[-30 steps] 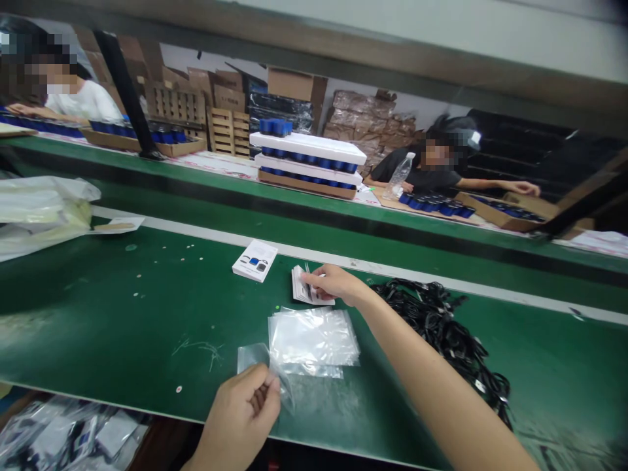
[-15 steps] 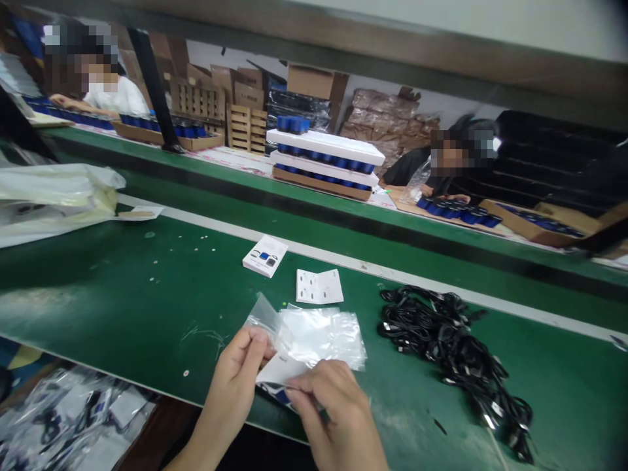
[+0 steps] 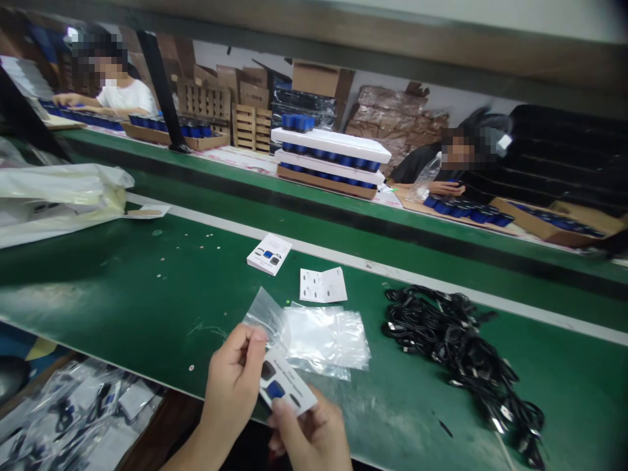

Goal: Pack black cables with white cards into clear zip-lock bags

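Note:
A clear plastic bag (image 3: 265, 309) is pinched between the thumb and fingers of my left hand (image 3: 230, 376). My right hand (image 3: 314, 435) grips a white instruction booklet (image 3: 297, 390) by its lower edge, thumb on its printed face with dark and blue pictures. The booklet's left end meets my left fingertips; whether it enters the bag I cannot tell. Just beyond my hands, more clear bags (image 3: 324, 330) lie in a loose pile. Behind them are an opened leaflet (image 3: 322, 286) and a stack of printed booklets (image 3: 269, 254).
Black cables (image 3: 454, 347) lie heaped on the green table (image 3: 112, 288) to the right. Filled bags (image 3: 73, 418) sit below its left front edge. A large white bag (image 3: 63, 196) is at left. Across the table, two people work near stacked trays (image 3: 331, 167) of blue items.
My right hand has turned the booklet so its printed face shows; before, a mostly white side was up. My left hand still holds the bag. The view has shifted slightly.

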`<state>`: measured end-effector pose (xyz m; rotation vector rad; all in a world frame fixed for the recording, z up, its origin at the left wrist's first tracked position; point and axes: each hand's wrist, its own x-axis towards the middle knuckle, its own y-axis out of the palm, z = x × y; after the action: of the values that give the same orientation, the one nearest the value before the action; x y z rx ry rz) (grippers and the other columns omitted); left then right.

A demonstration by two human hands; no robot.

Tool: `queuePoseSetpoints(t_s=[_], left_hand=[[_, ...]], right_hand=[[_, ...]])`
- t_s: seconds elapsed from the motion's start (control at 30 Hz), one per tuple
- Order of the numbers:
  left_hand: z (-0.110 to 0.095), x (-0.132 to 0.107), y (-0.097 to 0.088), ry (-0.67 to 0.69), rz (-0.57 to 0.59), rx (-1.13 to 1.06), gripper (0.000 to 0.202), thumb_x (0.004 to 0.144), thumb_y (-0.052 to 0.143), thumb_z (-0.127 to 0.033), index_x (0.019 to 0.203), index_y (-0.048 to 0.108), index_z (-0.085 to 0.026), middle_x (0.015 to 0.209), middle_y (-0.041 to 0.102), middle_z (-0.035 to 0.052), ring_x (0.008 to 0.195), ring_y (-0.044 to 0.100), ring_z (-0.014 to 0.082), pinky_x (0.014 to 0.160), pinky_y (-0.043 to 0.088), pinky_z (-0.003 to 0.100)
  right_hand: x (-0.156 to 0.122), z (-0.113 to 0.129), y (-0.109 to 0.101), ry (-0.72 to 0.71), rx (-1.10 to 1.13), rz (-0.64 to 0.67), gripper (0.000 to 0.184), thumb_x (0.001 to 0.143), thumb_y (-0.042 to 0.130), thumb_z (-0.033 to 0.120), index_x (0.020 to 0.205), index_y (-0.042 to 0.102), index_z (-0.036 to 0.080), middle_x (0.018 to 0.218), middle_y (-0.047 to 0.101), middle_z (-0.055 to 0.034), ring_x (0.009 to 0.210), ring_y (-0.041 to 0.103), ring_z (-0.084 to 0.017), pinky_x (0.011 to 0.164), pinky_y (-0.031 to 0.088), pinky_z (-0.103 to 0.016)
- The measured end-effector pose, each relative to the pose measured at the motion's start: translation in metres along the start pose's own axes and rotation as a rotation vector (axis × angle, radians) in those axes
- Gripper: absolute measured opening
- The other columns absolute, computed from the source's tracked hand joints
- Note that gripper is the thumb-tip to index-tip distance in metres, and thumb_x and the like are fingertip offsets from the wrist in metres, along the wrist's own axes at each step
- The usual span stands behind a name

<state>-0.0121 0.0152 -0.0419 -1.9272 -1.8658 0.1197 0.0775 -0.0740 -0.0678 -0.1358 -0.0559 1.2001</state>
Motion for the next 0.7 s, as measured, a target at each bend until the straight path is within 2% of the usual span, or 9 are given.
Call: queuePoseSetpoints(t_s=[0.07, 0.1, 0.17, 0.27, 0.37, 0.5, 0.6, 0.7], left_hand=[[-0.001, 0.000, -0.002, 0.032, 0.043, 0.031, 0.027, 0.088, 0.043, -0.032, 0.065, 0.052, -0.020, 0.051, 0.044, -0.0064, 0.045, 0.044, 0.0101, 0.046, 0.038, 0.019], [-0.001, 0.000, -0.003, 0.049, 0.061, 0.047, 0.027, 0.088, 0.044, -0.031, 0.064, 0.052, -0.020, 0.051, 0.045, -0.0062, 0.045, 0.044, 0.0099, 0.046, 0.038, 0.019], [-0.004, -0.001, -0.005, 0.083, 0.093, 0.076, 0.027, 0.085, 0.047, -0.030, 0.060, 0.051, -0.020, 0.051, 0.045, -0.0060, 0.046, 0.044, 0.0096, 0.046, 0.037, 0.019], [-0.008, -0.005, -0.006, 0.138, 0.134, 0.108, 0.024, 0.082, 0.049, -0.025, 0.059, 0.050, -0.020, 0.051, 0.048, -0.0055, 0.047, 0.046, 0.0097, 0.046, 0.038, 0.018], [-0.013, -0.008, -0.005, 0.291, 0.092, 0.251, 0.023, 0.083, 0.045, -0.017, 0.061, 0.050, -0.019, 0.050, 0.048, -0.0059, 0.044, 0.047, 0.0081, 0.045, 0.038, 0.016], [-0.015, -0.011, -0.001, 0.438, 0.038, 0.378, 0.032, 0.086, 0.043, -0.014, 0.054, 0.043, -0.020, 0.047, 0.042, -0.0067, 0.041, 0.043, 0.0070, 0.044, 0.035, 0.016], [-0.012, -0.016, 0.003, 0.512, 0.076, 0.391, 0.033, 0.086, 0.044, -0.015, 0.053, 0.047, -0.019, 0.048, 0.045, -0.0047, 0.044, 0.046, 0.0089, 0.046, 0.035, 0.019], [-0.005, -0.021, 0.006, 0.605, 0.171, 0.415, 0.029, 0.087, 0.042, -0.014, 0.063, 0.057, -0.019, 0.055, 0.055, -0.0022, 0.051, 0.053, 0.0117, 0.051, 0.040, 0.020]], right_hand=[[0.004, 0.004, -0.012, -0.261, -0.210, -0.121, 0.027, 0.086, 0.054, 0.031, 0.062, 0.058, 0.021, 0.051, 0.056, -0.0004, 0.043, 0.055, -0.015, 0.043, 0.044, -0.025], [0.005, 0.006, -0.018, -0.412, -0.301, -0.175, 0.023, 0.085, 0.053, 0.023, 0.063, 0.058, 0.021, 0.052, 0.055, -0.0005, 0.044, 0.055, -0.015, 0.044, 0.043, -0.026], [0.008, 0.007, -0.026, -0.656, -0.430, -0.241, 0.014, 0.083, 0.051, 0.013, 0.077, 0.061, 0.022, 0.057, 0.058, -0.0014, 0.046, 0.056, -0.015, 0.045, 0.042, -0.026], [0.009, 0.003, -0.031, -0.814, -0.595, -0.242, 0.024, 0.083, 0.047, 0.011, 0.102, 0.058, 0.021, 0.066, 0.063, -0.0047, 0.053, 0.059, -0.018, 0.048, 0.045, -0.027], [0.008, -0.001, -0.033, -0.829, -0.776, -0.204, 0.025, 0.084, 0.044, 0.011, 0.104, 0.056, 0.019, 0.066, 0.063, -0.0054, 0.052, 0.058, -0.019, 0.049, 0.045, -0.028], [0.007, 0.005, -0.034, -0.743, -0.922, -0.161, 0.020, 0.085, 0.042, 0.010, 0.091, 0.059, 0.018, 0.059, 0.060, -0.0031, 0.048, 0.057, -0.018, 0.047, 0.042, -0.026], [0.009, 0.015, -0.034, -0.637, -0.916, -0.126, 0.022, 0.086, 0.039, 0.012, 0.081, 0.059, 0.020, 0.059, 0.059, -0.0028, 0.049, 0.059, -0.018, 0.047, 0.040, -0.026], [0.012, 0.020, -0.037, -0.539, -0.864, -0.063, 0.023, 0.086, 0.039, 0.012, 0.076, 0.058, 0.022, 0.063, 0.061, -0.0026, 0.050, 0.060, -0.019, 0.047, 0.039, -0.027]])
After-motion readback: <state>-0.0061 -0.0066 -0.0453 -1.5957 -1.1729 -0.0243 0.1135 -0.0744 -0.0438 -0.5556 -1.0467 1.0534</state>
